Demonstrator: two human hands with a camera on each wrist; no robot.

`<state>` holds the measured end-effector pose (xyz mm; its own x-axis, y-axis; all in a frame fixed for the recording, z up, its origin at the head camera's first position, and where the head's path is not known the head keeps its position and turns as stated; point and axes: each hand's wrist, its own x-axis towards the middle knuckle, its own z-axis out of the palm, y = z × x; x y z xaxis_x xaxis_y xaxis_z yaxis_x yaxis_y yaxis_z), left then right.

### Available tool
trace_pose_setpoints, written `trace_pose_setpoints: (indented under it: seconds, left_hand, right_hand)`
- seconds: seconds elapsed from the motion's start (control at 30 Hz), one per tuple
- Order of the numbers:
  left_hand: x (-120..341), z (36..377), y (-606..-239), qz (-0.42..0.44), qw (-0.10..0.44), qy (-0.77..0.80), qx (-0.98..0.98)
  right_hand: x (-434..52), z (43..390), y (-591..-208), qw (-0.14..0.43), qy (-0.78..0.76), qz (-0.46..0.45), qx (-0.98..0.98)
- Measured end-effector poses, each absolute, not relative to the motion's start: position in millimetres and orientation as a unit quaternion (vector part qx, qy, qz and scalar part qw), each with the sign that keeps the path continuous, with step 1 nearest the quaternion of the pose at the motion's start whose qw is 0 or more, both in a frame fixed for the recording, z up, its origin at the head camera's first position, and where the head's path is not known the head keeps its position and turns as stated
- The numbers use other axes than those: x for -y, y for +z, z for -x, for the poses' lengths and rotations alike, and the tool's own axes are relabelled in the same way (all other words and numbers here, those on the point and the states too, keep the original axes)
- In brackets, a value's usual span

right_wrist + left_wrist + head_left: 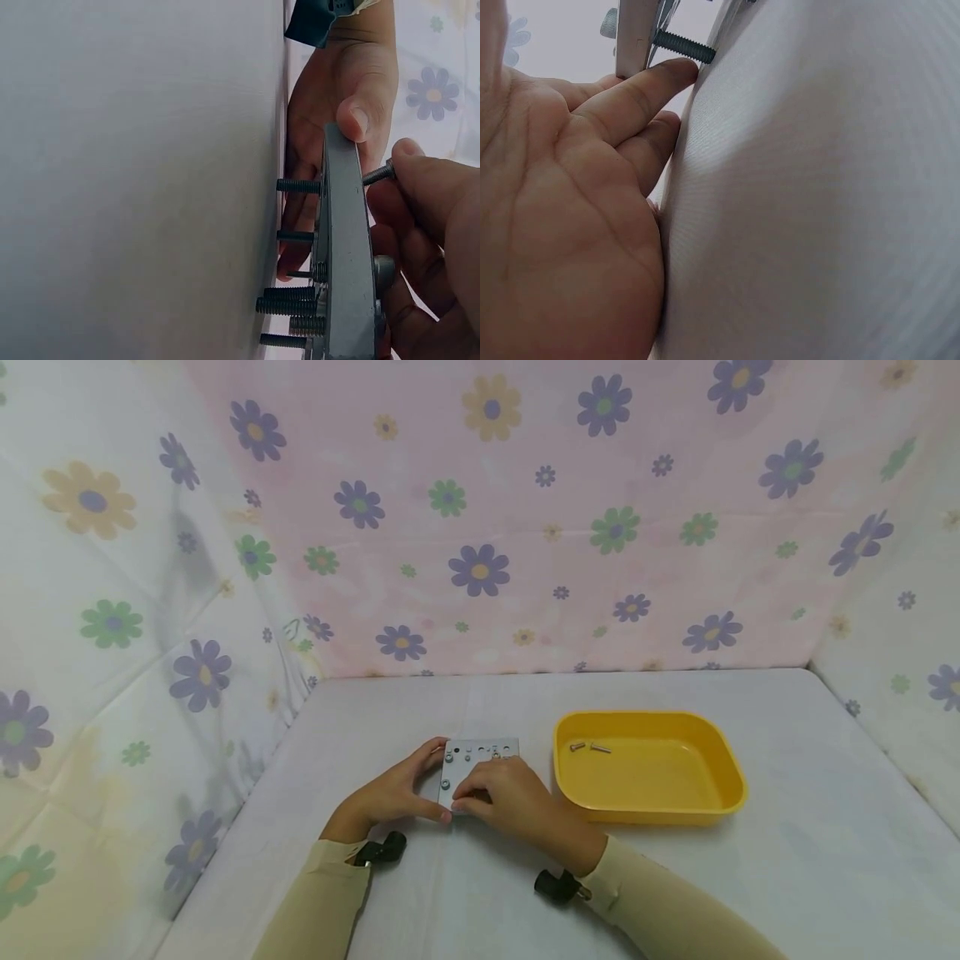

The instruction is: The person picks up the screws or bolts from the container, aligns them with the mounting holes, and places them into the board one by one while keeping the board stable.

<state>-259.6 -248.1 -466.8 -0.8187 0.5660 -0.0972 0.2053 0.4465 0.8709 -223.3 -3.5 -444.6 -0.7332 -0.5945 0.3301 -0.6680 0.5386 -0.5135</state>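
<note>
Two hands meet on a grey metal plate (480, 758) drilled with holes, which stands on the white table cover (465, 893) near the middle, propped off the cloth by the threaded bolts (298, 306) that poke through its underside. Left hand (390, 793) grips the plate's edge at nine o'clock, thumb curled over the top face and fingers (641, 94) tucked beneath, one fingertip just beside a bolt's thread. Right hand (510, 797) covers the plate's near side at six o'clock and pinches a small bolt (377, 174) between thumb and fingertips, its tip at the top face. Towards three o'clock, just beside the plate, sits a yellow plastic tray (720, 793) with two loose bolts (588, 747) lying at its far left corner. Flowered sheets (480, 510) hang around the table.
</note>
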Motion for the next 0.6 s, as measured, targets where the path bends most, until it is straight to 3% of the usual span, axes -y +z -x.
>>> trace_pose_setpoints:
  seconds: [0.6]
  left_hand:
    - [249.0, 260.8, -469.8, -0.227, 0.185, 0.46, -0.838]
  right_hand:
    - [1.5, 223.7, -446.5, 0.045, 0.318, -0.341, 0.884]
